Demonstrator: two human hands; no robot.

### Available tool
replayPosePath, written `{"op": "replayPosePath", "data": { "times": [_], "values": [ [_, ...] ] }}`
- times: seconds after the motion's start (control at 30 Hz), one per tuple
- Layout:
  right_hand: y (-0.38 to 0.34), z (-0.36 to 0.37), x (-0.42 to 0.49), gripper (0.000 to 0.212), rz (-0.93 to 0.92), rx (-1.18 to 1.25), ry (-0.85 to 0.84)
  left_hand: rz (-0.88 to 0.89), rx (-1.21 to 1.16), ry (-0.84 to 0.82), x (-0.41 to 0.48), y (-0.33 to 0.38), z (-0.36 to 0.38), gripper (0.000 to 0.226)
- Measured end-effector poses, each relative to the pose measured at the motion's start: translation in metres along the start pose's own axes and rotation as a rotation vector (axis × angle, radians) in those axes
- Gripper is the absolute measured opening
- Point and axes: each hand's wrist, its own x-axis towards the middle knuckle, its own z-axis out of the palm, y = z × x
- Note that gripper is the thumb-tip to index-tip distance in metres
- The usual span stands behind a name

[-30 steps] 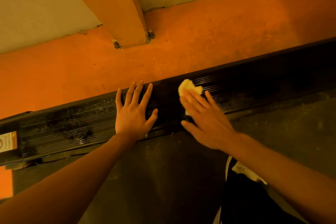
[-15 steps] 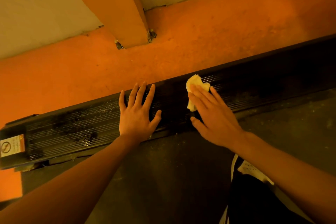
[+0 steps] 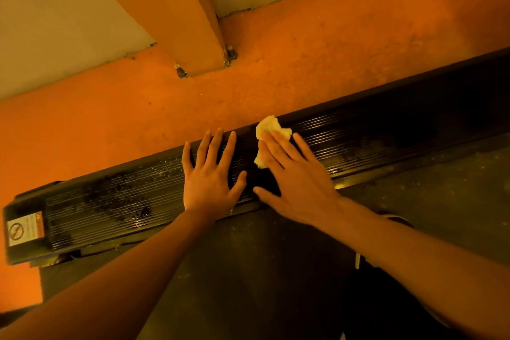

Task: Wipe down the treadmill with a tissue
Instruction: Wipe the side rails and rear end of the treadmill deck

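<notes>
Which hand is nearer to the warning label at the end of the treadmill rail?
Left. The left hand lies flat on the rail, apart from the warning label. The right hand presses the tissue on the rail, farther from the label, beyond the left hand.

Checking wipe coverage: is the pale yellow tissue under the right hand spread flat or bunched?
Bunched: the pale yellow tissue bulges, crumpled, past the right hand pressing it on the black ribbed rail.

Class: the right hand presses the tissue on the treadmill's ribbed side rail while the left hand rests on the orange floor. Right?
No. The head view shows the left hand flat on the side rail too, beside the right hand and tissue.
</notes>
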Motion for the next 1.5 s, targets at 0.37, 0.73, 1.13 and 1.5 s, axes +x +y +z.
{"op": "replayPosePath", "data": {
  "times": [0.37,0.73,1.13,1.5],
  "values": [
    [0.084,-0.014,-0.027,0.101,0.39,0.052,0.048,-0.003,-0.002,-0.003,-0.001,-0.001,0.0,0.077],
    [0.013,0.007,-0.042,0.095,-0.047,-0.009,-0.053,0.002,-0.018,0.02,0.0,-0.001,-0.002,0.076],
    [0.045,-0.006,-0.052,0.099,0.368,0.114,-0.001,-0.002,-0.033,0.008,-0.001,-0.001,-0.002,0.075],
    [0.085,0.002,-0.117,0.097,0.312,0.038,-0.113,-0.001,-0.05,0.03,-0.001,-0.002,0.0,0.074]
  ]
}}
